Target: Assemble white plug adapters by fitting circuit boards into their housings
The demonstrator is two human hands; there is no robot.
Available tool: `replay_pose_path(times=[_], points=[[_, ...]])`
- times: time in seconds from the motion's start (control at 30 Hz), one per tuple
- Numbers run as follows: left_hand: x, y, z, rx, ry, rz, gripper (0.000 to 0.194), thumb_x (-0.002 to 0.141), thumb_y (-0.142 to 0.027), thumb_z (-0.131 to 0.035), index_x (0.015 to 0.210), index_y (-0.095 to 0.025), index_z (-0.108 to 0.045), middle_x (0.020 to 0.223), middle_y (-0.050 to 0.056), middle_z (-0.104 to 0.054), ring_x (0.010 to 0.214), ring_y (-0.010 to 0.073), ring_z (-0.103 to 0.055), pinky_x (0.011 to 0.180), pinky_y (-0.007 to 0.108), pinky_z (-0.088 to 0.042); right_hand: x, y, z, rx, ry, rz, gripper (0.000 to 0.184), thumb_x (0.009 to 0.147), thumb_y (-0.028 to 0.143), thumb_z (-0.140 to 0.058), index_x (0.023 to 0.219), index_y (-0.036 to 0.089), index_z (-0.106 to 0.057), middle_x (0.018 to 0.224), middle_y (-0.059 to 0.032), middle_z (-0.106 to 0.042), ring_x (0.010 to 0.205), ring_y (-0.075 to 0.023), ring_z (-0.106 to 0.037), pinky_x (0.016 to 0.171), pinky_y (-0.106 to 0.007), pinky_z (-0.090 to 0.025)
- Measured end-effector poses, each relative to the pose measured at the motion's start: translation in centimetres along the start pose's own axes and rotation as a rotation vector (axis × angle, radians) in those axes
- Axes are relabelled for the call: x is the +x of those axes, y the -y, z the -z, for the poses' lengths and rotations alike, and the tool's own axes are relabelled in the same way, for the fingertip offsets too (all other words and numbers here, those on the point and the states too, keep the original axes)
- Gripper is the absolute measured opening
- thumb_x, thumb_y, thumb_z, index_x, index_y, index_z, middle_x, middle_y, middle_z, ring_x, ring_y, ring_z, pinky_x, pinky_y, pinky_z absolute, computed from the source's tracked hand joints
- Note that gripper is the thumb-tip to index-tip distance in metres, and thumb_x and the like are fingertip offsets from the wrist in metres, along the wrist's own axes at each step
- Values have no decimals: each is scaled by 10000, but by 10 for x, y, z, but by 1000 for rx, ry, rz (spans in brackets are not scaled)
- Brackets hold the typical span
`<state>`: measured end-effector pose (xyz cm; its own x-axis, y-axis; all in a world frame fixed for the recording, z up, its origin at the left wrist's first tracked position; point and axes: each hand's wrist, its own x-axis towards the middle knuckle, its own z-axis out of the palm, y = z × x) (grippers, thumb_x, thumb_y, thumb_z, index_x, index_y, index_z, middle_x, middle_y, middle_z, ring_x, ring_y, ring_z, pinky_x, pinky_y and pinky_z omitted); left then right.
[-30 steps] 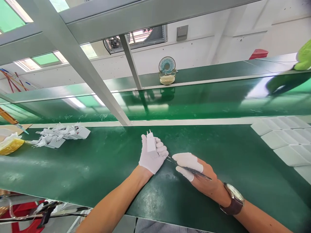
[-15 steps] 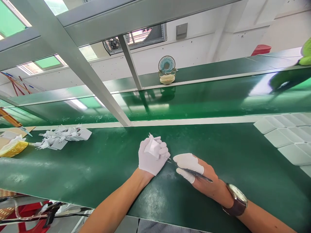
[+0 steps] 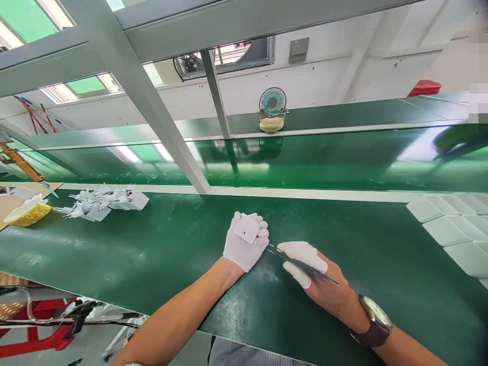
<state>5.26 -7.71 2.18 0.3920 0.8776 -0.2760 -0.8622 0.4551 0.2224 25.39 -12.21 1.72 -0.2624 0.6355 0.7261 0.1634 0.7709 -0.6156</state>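
My left hand, in a white glove, rests palm up over the green bench with its fingers curled around a small white plastic part. The part's flat square face, with a tiny dark slot, points up. Just to the right, my right hand wears white covers on some fingers and pinches dark tweezers. Their thin tips are near the left fingertips, and whether they touch anything is hard to tell. A heap of similar white parts lies to the left on the bench.
White trays stand at the right. On the far left are a yellow sponge-like piece, a cardboard sheet and an orange-bodied syringe. A grey metal post slants down to the bench's back edge. A small fan sits on the shelf behind.
The white part has been turned in my left hand, so its flat square face now shows. My right hand with the tweezers stays close by. The whole view has shifted slightly.
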Motion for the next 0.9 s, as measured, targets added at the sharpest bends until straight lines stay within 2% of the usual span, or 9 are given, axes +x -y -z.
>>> replay_pose_path(times=[0.1,0.27,0.4,0.6,0.9], points=[[-1,0,-2,29,-19,4,408,949,-512,-590,885,-115,-660,854,98,-602,660,143,-525,551,245,-424,-1,0,1,5,12,-6,453,902,33,-658,1311,229,-642,1183,-114,-740,1075,-232,-724,867,-345,-644],[-2,7,-5,118,-78,15,352,922,-486,-657,879,-137,-669,862,93,-641,732,177,-607,641,291,-489,-2,0,3,36,126,20,525,887,-34,-633,1342,228,-624,1290,-134,-685,1204,-271,-659,940,-438,-612],[-3,17,-3,156,-82,13,260,918,-398,-695,884,-141,-669,875,74,-648,765,169,-631,734,303,-517,-4,-5,-2,73,109,61,571,873,-60,-636,1368,222,-608,1231,-125,-717,1257,-305,-630,962,-501,-597],[-2,23,-1,166,-87,-8,233,934,-372,-688,891,-143,-672,857,50,-649,778,153,-640,764,286,-515,-7,-12,-6,53,117,37,549,898,-22,-639,1369,258,-601,1228,-96,-723,1292,-298,-611,961,-493,-602],[-1,24,2,179,-88,13,236,919,-378,-707,877,-149,-671,871,51,-655,756,144,-627,758,288,-511,-12,-16,-7,37,144,41,542,895,-15,-634,1373,239,-599,1249,-111,-715,1313,-304,-598,999,-504,-589]])
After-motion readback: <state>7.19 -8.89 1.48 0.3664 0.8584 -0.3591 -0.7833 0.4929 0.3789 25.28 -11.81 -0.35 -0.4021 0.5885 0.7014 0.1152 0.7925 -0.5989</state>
